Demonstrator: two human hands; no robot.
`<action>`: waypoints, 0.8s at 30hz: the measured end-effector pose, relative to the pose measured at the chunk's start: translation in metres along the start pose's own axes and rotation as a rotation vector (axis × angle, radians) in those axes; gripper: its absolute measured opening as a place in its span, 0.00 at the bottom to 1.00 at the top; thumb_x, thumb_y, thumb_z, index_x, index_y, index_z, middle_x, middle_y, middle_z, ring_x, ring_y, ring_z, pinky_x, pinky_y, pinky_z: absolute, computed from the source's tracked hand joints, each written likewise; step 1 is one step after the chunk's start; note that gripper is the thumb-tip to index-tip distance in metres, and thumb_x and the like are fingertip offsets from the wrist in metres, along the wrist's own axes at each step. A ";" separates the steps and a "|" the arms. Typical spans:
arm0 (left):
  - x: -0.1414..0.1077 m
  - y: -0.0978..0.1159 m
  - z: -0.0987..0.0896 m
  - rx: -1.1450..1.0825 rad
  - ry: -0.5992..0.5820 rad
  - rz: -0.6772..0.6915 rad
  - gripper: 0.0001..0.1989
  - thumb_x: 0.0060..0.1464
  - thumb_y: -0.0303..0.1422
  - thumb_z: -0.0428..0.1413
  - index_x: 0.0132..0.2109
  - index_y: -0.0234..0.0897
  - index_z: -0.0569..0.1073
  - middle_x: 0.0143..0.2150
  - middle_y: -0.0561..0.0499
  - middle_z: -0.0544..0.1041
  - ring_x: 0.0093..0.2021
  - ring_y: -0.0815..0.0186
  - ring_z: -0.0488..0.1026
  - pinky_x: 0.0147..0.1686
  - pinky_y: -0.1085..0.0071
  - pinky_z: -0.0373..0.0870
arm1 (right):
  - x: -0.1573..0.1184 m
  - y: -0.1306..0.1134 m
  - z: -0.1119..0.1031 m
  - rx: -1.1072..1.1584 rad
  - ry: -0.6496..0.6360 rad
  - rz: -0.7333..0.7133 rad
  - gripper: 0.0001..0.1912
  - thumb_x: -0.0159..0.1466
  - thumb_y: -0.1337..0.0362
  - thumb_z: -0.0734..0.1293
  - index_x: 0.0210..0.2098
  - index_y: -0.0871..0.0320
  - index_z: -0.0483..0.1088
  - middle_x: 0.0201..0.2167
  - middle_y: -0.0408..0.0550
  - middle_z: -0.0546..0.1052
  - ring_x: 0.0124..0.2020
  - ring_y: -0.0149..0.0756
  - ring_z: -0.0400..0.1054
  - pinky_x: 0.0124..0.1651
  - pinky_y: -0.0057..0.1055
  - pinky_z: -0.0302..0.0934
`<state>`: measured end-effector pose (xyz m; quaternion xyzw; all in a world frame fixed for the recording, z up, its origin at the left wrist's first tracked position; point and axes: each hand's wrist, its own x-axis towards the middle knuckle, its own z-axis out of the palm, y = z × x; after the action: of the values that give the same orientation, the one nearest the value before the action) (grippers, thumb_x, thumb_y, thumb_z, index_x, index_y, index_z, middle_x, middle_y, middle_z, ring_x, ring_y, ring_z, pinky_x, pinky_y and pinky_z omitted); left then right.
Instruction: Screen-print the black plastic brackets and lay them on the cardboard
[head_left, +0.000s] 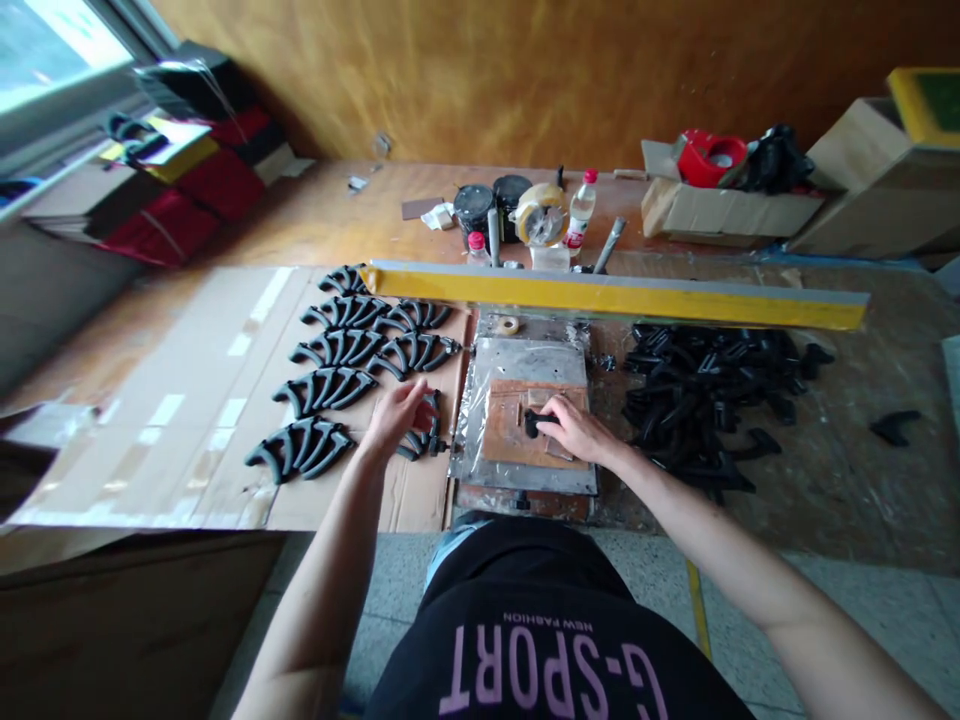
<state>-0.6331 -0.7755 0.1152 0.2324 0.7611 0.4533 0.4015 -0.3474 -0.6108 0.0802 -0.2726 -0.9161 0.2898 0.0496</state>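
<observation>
My left hand [406, 412] is over the cardboard with its fingers curled around a black curved handle [435, 436]. Part of another such handle shows just below that hand. Rows of similar black curved handles [300, 450] lie fanned out to the left and beyond it. In my right hand [574, 428] is a black handle piece [532, 422], pinched at one end and held over a brown board [499, 445]. This board rests on a grey metal plate [469, 470] with clear film at its left side. My fingers hide part of the piece.
A yellow-fronted bar [622, 297] spans the space beyond the plate. Heaped black handles [705, 400] lie at the right, with a single black handle [894, 427] farther out. Behind stand black tubs [474, 210], a tape roll [541, 215], a bottle [581, 212] and a cardboard box [735, 212].
</observation>
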 end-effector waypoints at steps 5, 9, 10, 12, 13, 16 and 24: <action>0.001 0.113 0.037 -0.466 0.064 0.488 0.23 0.58 0.54 0.49 0.46 0.39 0.71 0.23 0.54 0.75 0.16 0.72 0.67 0.19 0.76 0.66 | 0.022 -0.022 0.017 -0.400 -0.014 0.021 0.11 0.70 0.60 0.59 0.43 0.60 0.69 0.43 0.56 0.74 0.42 0.41 0.71 0.44 0.33 0.63; -0.014 0.137 0.044 -0.473 0.015 0.554 0.25 0.62 0.52 0.44 0.33 0.36 0.73 0.21 0.51 0.73 0.17 0.71 0.68 0.19 0.74 0.65 | 0.016 -0.012 0.017 -0.620 0.187 -0.025 0.11 0.67 0.57 0.64 0.38 0.58 0.71 0.39 0.53 0.76 0.44 0.40 0.71 0.44 0.32 0.66; -0.021 0.132 0.044 -0.457 0.021 0.549 0.26 0.62 0.52 0.43 0.33 0.35 0.74 0.22 0.50 0.74 0.19 0.70 0.69 0.20 0.74 0.66 | 0.013 -0.007 0.013 -0.677 0.258 -0.020 0.11 0.68 0.58 0.64 0.36 0.58 0.72 0.36 0.51 0.77 0.42 0.37 0.71 0.42 0.29 0.68; -0.037 0.112 0.040 -0.414 0.030 0.490 0.28 0.61 0.53 0.43 0.38 0.35 0.76 0.26 0.49 0.76 0.23 0.70 0.71 0.23 0.74 0.67 | 0.005 0.010 -0.004 -0.784 0.397 0.041 0.15 0.70 0.63 0.58 0.33 0.61 0.72 0.30 0.46 0.77 0.37 0.30 0.72 0.38 0.26 0.70; -0.045 0.099 0.039 -0.375 0.026 0.428 0.28 0.61 0.54 0.44 0.40 0.35 0.77 0.28 0.49 0.76 0.24 0.70 0.71 0.23 0.75 0.66 | 0.001 0.020 -0.016 -0.823 0.457 0.087 0.18 0.71 0.66 0.54 0.32 0.63 0.72 0.27 0.44 0.76 0.35 0.28 0.72 0.36 0.25 0.70; -0.060 0.049 0.038 -0.221 -0.044 0.197 0.27 0.57 0.54 0.50 0.45 0.36 0.78 0.28 0.51 0.75 0.22 0.71 0.67 0.20 0.76 0.61 | 0.000 0.044 -0.057 -0.831 0.566 0.200 0.20 0.70 0.70 0.51 0.36 0.65 0.73 0.28 0.44 0.76 0.31 0.27 0.71 0.34 0.24 0.69; -0.023 -0.066 0.070 -0.075 -0.098 0.035 0.37 0.54 0.48 0.56 0.67 0.39 0.60 0.36 0.50 0.77 0.33 0.66 0.74 0.32 0.74 0.69 | 0.068 -0.015 -0.064 -0.512 0.315 -0.050 0.17 0.60 0.61 0.70 0.47 0.60 0.71 0.49 0.56 0.73 0.50 0.46 0.67 0.49 0.38 0.63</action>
<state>-0.5618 -0.7885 0.0482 0.2526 0.7188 0.4766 0.4387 -0.3960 -0.5533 0.1369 -0.2951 -0.9468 0.0023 0.1282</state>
